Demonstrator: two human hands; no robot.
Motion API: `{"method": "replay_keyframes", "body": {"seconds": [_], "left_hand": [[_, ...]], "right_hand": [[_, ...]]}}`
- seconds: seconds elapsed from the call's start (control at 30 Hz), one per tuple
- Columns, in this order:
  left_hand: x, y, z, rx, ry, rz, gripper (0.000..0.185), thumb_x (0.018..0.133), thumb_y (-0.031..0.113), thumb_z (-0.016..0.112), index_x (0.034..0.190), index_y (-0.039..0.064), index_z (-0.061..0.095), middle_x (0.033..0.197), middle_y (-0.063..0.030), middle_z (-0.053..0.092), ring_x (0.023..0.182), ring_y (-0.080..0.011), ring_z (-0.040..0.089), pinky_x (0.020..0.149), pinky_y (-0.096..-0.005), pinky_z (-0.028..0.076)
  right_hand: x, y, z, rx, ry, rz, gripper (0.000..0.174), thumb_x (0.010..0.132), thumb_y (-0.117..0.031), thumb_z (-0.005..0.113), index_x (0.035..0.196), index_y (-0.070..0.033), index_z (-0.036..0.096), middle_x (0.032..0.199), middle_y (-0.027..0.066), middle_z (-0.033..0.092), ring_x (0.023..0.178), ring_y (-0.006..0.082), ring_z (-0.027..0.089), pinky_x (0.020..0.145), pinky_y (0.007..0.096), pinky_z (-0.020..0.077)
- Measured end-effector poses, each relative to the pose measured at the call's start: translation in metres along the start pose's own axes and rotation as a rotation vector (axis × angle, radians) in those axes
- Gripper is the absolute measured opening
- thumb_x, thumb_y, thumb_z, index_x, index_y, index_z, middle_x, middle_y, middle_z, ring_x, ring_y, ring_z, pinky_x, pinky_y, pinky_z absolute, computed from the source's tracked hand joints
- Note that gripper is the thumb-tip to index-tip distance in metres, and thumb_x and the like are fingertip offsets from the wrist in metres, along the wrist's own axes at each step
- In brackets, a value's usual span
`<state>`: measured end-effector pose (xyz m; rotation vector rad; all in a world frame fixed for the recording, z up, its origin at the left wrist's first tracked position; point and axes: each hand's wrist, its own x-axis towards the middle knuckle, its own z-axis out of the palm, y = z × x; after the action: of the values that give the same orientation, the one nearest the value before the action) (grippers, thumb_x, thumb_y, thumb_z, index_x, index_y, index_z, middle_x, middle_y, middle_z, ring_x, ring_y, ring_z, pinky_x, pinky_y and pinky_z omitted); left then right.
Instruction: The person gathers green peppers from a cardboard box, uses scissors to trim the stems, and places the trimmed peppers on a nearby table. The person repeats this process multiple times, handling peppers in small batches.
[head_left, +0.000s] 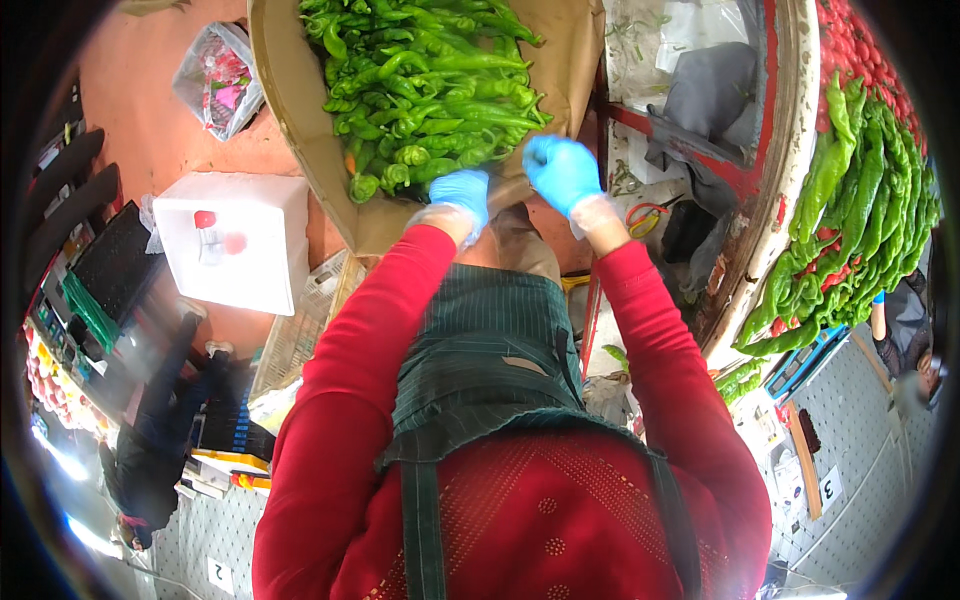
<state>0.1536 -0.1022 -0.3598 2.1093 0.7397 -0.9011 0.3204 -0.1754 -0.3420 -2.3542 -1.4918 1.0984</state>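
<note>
Long green peppers (435, 82) lie heaped in a cardboard box (289, 112) lined with brown paper (566, 67). My left hand (459, 193), in a blue glove over a clear plastic one, is at the near edge of the heap. Its fingers point into the peppers and are hidden behind the back of the hand. My right hand (562, 174), gloved the same way, is just off the heap's near right corner, over the paper. Its fingers are curled, and whether anything is inside them cannot be made out.
On the left are a white foam box (232, 240), a lined waste bin (221, 79) and a plastic crate (300, 330). A stand at right carries green peppers (862, 202) and red produce (862, 52). Scissors (645, 219) lie under it. A person (150, 442) is at lower left.
</note>
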Motion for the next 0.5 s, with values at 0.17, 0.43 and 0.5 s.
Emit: {"method": "replay_keyframes", "body": {"seconds": [0.17, 0.43, 0.5], "left_hand": [[-0.011, -0.042, -0.014, -0.563, 0.031, -0.085, 0.056, 0.079, 0.034, 0.075, 0.120, 0.000, 0.059, 0.102, -0.0157, 0.068, 0.093, -0.0287, 0.065, 0.084, -0.0362, 0.051], [-0.023, -0.060, -0.029, -1.947, 0.166, -0.343, 0.041, 0.089, 0.029, 0.068, 0.119, 0.003, 0.058, 0.113, -0.0138, 0.064, 0.107, -0.0288, 0.060, 0.098, -0.0422, 0.045], [-0.024, -0.060, -0.038, -1.998, 0.161, -0.407, 0.049, 0.093, 0.031, 0.063, 0.129, 0.000, 0.051, 0.121, -0.0176, 0.060, 0.114, -0.0292, 0.057, 0.103, -0.0408, 0.043]], "right_hand": [[0.079, -0.002, 0.030, -0.270, 0.056, -0.156, 0.036, 0.078, -0.010, 0.064, 0.114, -0.014, 0.065, 0.100, 0.0139, 0.067, 0.091, 0.0346, 0.064, 0.080, 0.0435, 0.0522], [0.074, -0.014, 0.006, -0.199, -0.130, -0.108, 0.034, 0.076, -0.016, 0.069, 0.109, -0.012, 0.067, 0.101, 0.0165, 0.067, 0.093, 0.0345, 0.065, 0.082, 0.0423, 0.0516], [0.048, -0.027, -0.008, -0.095, -0.075, -0.130, 0.036, 0.075, -0.017, 0.071, 0.111, -0.013, 0.067, 0.100, 0.0150, 0.067, 0.093, 0.0335, 0.064, 0.081, 0.0415, 0.0520]]}}
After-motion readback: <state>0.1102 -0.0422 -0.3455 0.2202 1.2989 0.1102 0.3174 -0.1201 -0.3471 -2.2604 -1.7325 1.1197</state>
